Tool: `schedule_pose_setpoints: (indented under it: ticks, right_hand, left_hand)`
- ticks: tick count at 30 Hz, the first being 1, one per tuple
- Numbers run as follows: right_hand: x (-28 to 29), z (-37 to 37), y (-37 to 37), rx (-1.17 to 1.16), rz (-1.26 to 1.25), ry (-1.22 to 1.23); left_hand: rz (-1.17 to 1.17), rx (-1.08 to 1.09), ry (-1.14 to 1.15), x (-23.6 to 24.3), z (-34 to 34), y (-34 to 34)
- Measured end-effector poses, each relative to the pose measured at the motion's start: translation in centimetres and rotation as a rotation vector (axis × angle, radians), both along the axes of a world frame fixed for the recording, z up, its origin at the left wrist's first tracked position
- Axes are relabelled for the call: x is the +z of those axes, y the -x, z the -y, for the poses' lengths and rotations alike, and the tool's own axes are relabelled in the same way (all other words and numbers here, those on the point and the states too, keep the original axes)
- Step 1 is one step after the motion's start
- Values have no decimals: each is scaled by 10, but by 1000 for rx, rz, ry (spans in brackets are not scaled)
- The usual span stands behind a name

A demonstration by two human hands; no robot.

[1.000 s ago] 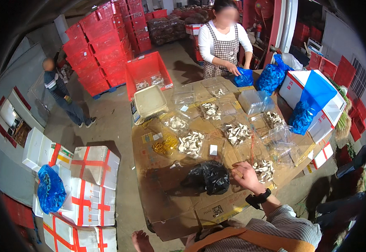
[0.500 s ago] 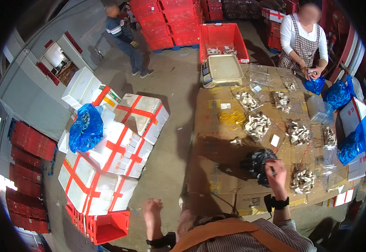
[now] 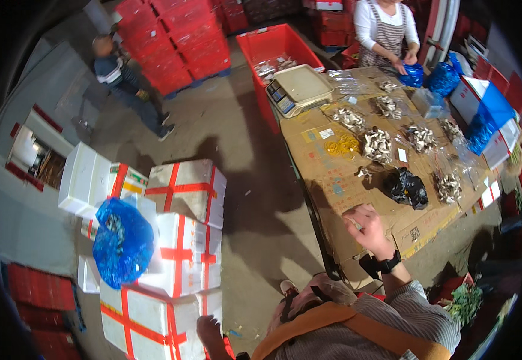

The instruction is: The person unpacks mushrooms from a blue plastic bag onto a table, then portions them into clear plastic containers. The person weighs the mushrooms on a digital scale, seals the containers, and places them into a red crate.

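Note:
My right hand (image 3: pixel 366 230) is over the near left part of the cardboard-topped table (image 3: pixel 357 243), its fingers curled together. A small pale bit shows at the fingertips, too small to name. Just beyond it, a crumpled black plastic bag (image 3: pixel 406 188) lies on the cardboard, apart from the hand. A few loose mushrooms (image 3: pixel 364 173) lie beside the bag, and a larger mushroom pile (image 3: pixel 377 146) sits behind them. My left hand (image 3: pixel 208 329) hangs low beside the white foam boxes (image 3: pixel 144 321); shadow hides how its fingers are held.
Yellow rubber bands (image 3: pixel 342 146), a scale (image 3: pixel 300 90) and more mushroom piles (image 3: pixel 421 138) are on the table. A red bin (image 3: pixel 252 45) stands behind. Across the table a person (image 3: pixel 387 36) handles a blue bag (image 3: pixel 411 75); another person (image 3: pixel 126 84) stands far left.
My right hand has let go of the black bag and drawn back to its left. The view has turned left. My left hand is lower, next to the foam boxes.

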State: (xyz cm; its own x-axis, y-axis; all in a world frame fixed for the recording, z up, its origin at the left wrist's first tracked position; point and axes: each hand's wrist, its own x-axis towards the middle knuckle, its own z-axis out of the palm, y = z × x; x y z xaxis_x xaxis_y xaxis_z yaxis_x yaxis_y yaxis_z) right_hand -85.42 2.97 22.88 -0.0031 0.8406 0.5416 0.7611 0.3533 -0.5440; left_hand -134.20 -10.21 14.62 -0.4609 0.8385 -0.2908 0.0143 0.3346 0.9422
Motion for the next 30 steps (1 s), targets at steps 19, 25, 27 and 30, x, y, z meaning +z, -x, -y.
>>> schedule_pose_setpoints:
  ticks: [19, 25, 27, 30]
  right_hand:
    - [-157, -136, -122, -623, -1844, -129]
    - [-183, -173, -170, -929, -1916, -197]
    - [-175, -177, -171, -1084, -1859, -137]
    - [-166, -179, -169, -1270, -1676, -170]
  left_hand:
    - [547, -364, -56, 1, -352, -33]
    - [694, -464, 221, -5, -489, -76]
    - [702, -526, 263, 1, -525, -109]
    - [654, -713, 302, 22, -558, -166]
